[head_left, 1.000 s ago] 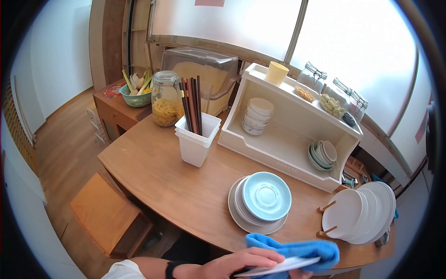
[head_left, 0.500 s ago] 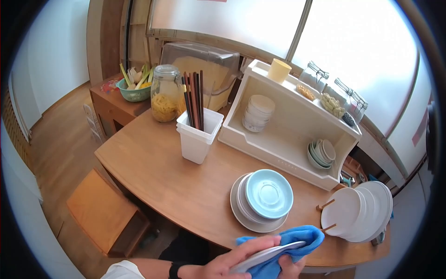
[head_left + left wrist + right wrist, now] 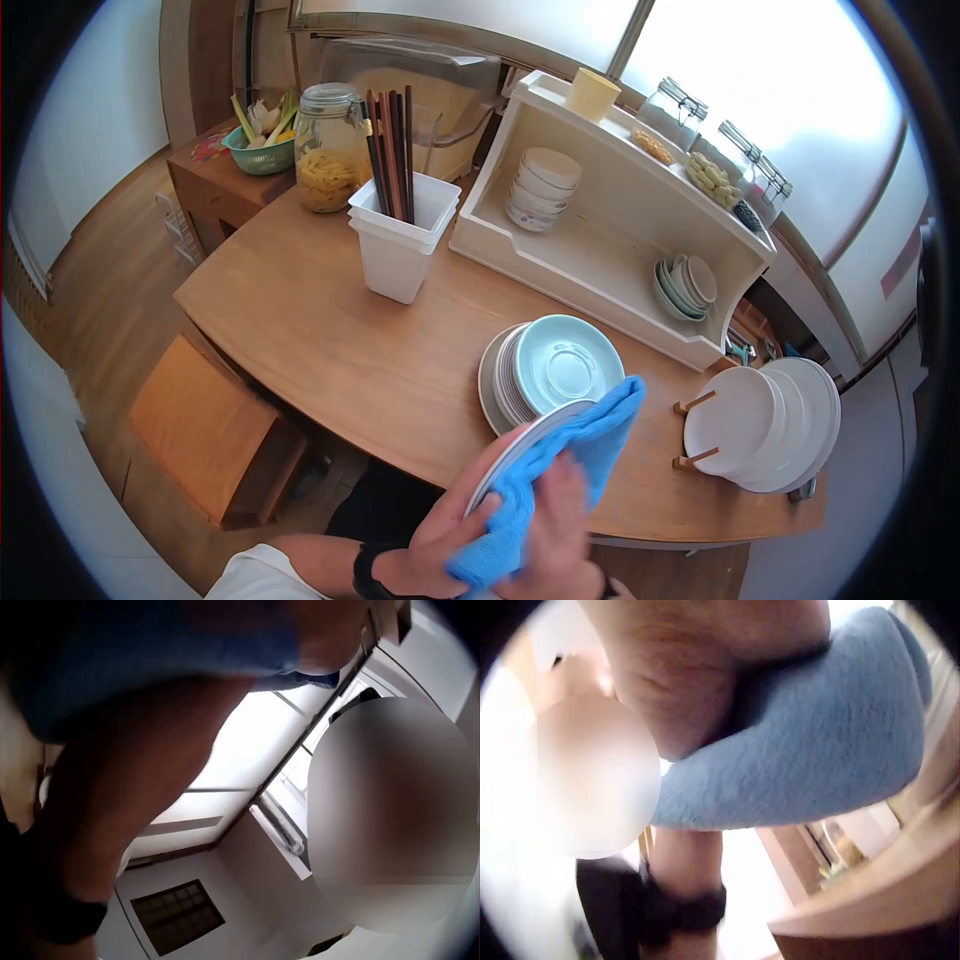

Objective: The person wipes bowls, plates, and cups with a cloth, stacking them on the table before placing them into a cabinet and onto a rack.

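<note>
My left hand (image 3: 445, 535) grips a white plate (image 3: 528, 436) by its edge, the plate tilted up over the front of the table. A blue cloth (image 3: 603, 425) is draped across the plate's face and hangs down over my left thumb. My right hand (image 3: 556, 525), blurred, holds the cloth against the plate; its fingertips are partly lost in the blur. In the right wrist view, the cloth (image 3: 817, 757) fills the space under the hand. Just beyond stands a plate stack with a light-blue saucer (image 3: 568, 362) on top.
White plates (image 3: 730, 425) stand in a wooden rack at the right. Behind is a cream shelf (image 3: 600, 290) with bowls inside and jars on top. A white holder (image 3: 395, 260) of chopsticks and a pasta jar (image 3: 328, 165) are at the left. A wooden stool (image 3: 200, 430) stands below the table.
The plate and cloth have risen and tilted steeper, now overlapping the plate stack in the head view. My right hand has come over the cloth-covered face. The head view has shifted slightly downward.
</note>
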`<act>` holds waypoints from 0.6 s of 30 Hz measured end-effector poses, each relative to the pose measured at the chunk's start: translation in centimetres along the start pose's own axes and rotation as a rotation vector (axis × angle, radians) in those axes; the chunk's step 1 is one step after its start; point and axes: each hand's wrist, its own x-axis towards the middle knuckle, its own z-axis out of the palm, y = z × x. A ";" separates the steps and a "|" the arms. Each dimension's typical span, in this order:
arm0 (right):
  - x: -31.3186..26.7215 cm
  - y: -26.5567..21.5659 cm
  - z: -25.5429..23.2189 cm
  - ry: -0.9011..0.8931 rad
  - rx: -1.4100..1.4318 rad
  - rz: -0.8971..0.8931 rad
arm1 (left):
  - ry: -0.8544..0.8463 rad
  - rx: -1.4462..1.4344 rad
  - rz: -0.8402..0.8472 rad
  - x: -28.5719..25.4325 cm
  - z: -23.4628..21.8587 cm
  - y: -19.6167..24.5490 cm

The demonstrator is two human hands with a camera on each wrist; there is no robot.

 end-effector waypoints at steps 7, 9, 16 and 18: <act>0.3 0.6 -0.8 0.003 -0.318 -0.028 | -0.220 0.030 0.263 -0.4 0.4 -1.2; 1.1 0.7 -1.2 0.159 -0.273 0.047 | -0.279 0.084 0.334 0.2 -0.2 -0.7; 2.3 1.9 -1.5 0.141 -0.231 -0.166 | -0.233 0.065 0.276 1.0 -1.0 -0.6; 2.7 1.8 -1.9 0.220 -0.269 -0.040 | -0.279 0.112 0.345 1.1 0.1 0.1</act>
